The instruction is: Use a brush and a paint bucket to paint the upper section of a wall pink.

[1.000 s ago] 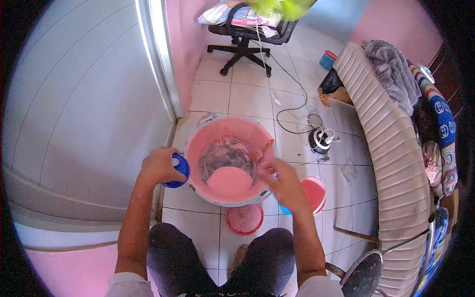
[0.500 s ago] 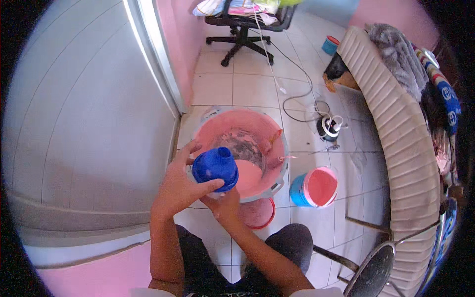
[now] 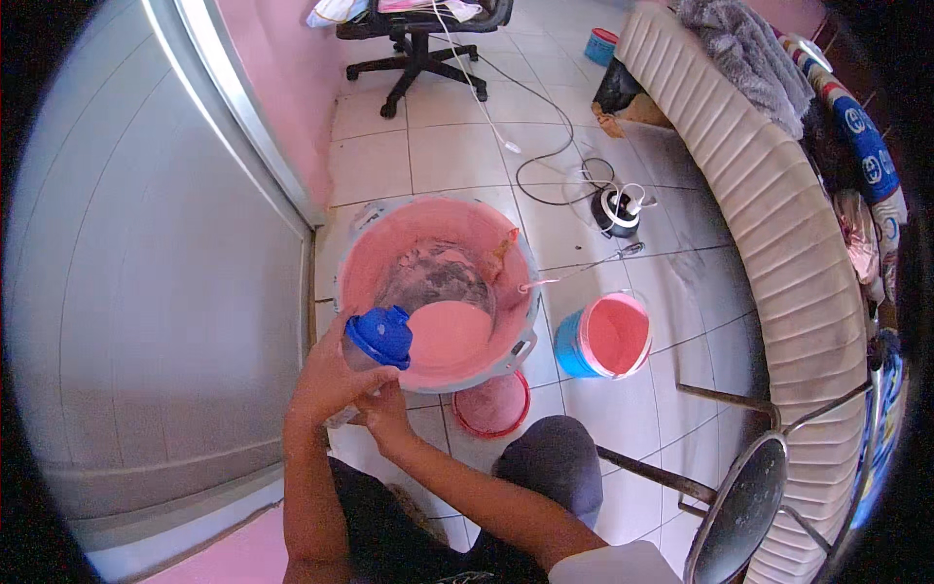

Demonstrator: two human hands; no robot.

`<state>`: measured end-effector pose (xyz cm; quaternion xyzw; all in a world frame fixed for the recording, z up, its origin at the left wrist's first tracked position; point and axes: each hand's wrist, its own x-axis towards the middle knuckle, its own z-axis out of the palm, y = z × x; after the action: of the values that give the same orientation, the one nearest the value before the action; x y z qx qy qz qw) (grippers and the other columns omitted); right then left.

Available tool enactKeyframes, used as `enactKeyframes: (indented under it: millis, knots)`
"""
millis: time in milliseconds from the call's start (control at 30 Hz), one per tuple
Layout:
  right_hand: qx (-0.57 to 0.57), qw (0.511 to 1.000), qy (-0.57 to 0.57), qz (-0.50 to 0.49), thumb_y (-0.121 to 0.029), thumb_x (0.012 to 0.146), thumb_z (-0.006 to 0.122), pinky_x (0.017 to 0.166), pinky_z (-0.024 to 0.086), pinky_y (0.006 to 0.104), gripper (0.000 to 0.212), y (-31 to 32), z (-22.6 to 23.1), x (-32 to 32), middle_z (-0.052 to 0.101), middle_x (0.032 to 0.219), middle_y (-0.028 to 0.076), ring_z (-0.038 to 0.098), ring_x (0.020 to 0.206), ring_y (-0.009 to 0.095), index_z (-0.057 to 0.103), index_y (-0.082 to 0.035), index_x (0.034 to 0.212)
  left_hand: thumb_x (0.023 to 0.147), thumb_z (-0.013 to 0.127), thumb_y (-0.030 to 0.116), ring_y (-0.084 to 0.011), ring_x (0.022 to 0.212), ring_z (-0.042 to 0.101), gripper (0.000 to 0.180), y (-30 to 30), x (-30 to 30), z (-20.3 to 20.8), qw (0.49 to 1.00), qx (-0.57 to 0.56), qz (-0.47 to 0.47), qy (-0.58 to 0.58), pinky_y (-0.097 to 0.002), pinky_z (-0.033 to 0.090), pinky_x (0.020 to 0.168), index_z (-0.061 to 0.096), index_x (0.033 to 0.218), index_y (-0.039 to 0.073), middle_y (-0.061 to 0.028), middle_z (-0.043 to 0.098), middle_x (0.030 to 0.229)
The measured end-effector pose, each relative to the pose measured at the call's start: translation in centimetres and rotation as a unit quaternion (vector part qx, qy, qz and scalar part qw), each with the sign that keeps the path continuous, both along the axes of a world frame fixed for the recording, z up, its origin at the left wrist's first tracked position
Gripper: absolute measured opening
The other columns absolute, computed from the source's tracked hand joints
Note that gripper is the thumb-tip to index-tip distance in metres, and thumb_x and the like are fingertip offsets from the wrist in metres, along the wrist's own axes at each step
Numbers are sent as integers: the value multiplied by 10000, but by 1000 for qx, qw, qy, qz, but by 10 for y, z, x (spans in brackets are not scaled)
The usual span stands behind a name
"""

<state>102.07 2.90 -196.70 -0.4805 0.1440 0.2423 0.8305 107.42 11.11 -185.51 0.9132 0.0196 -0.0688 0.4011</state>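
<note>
Over the near left rim of a large round tub (image 3: pixel 531 336), coated pink inside, I hold a clear container with a blue spouted top (image 3: pixel 381 336). My left hand (image 3: pixel 329 380) wraps around it just below the blue part, thumb toward the right. Close underneath, my right hand (image 3: pixel 383 413) has its fingers curled at the container's lower end, partly hidden by the left hand. Smooth pink matter (image 3: pixel 449 336) pools in the tub's near part, with a dark grey patch behind it. An orange-brown handled tool (image 3: pixel 504 251) leans on the inner right wall.
A blue bucket (image 3: pixel 576 346) with pink contents stands right of the tub. Between tub and knees lies a red-rimmed lid (image 3: pixel 491 404). A round stool (image 3: pixel 744 506), a padded cream base (image 3: pixel 725 146), a cable reel (image 3: pixel 617 212) and an office chair (image 3: pixel 418 63) surround the floor; a grey door (image 3: pixel 165 263) is left.
Both hands have moved left and slightly down relative to the tub, and the container's blue top now tips toward the right. My view has shifted, so the surroundings sit further left.
</note>
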Motion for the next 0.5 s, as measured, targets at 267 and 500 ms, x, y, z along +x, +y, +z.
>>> enactKeyframes:
  millis: [267, 500]
  knots:
    - [33, 999, 34, -1, -427, 814, 685, 695, 590, 412, 788, -1, 12, 6, 439, 1319, 88, 564, 1093, 280, 216, -160, 1387, 566, 851, 443, -368, 1168, 529, 991, -8, 11, -6, 999, 7, 5, 52, -413, 424, 974, 409, 1328, -12, -256, 531, 1250]
    - [78, 996, 51, -13, -402, 843, 660, 678, 595, 393, 745, 0, 13, 6, 442, 1313, 95, 569, 1082, 284, 212, -162, 1388, 570, 850, 414, -358, 1101, 569, 907, -11, 17, -17, 999, 6, 15, 47, -417, 451, 932, 466, 1276, -5, -244, 567, 1193]
